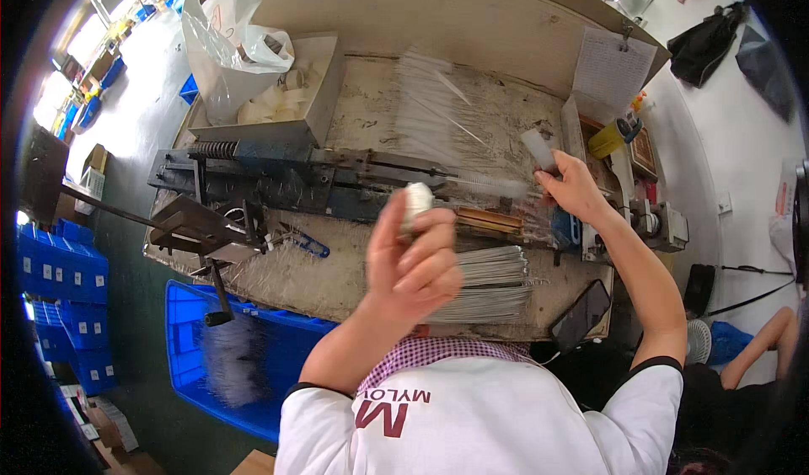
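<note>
My left hand (413, 264) is raised over the near side of the bench, its fingers curled around a small whitish piece (419, 199); blur hides its exact kind. On the right, my right hand (575, 190) pinches a flat, pale translucent strip (538, 149) between thumb and fingers. Between the hands, a blurred whitish bristly length (484, 184) extends rightward from the jaws of a long metal bench machine (345, 176). Bundles of thin grey metal wires (480, 285) lie in front of the machine. Behind it is a spread of thin white strands (425, 109).
A box (324, 109) of pale pieces stands back left beside a plastic bag (219, 45). Blue-handled pliers (308, 243) lie near a crank handle (219, 317). A phone (581, 315) rests at the right edge. Below left, a blue bin (181, 340) holds whitish bristly items. Another person's arm (771, 349) appears far right.
</note>
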Motion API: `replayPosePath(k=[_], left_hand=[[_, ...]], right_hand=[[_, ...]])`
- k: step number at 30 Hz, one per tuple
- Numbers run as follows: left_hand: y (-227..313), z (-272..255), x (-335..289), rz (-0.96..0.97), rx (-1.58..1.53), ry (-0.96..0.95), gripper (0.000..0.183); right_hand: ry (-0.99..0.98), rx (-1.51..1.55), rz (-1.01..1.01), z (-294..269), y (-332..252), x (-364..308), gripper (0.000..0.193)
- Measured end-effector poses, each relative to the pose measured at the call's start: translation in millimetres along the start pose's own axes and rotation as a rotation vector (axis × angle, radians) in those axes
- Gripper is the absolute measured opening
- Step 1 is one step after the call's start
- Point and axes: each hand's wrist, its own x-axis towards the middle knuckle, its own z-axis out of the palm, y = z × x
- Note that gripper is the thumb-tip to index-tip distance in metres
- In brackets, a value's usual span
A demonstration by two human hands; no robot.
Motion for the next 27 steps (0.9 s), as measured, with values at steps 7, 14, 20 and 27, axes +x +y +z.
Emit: replayPosePath(k=[7, 14, 20, 27], left_hand=[[27, -26, -73, 0.317, 0.324, 0.166, 0.052], [-6, -46, -60, 0.042, 0.779, 0.211, 0.053], [-8, -25, -6, 0.048, 1.071, 0.274, 0.075], [14, -36, 73, 0.383, 1.151, 0.648, 0.042]], right_hand=[[-0.006, -0.270, -0.089, 5, -6, 54, 0.020], [0.438, -0.189, -0.451, 22, -39, 153, 0.012], [0.214, -0.043, -0.484, 25, -33, 82, 0.008], [0.207, -0.685, -0.795, -50, 11, -9, 0.023]])
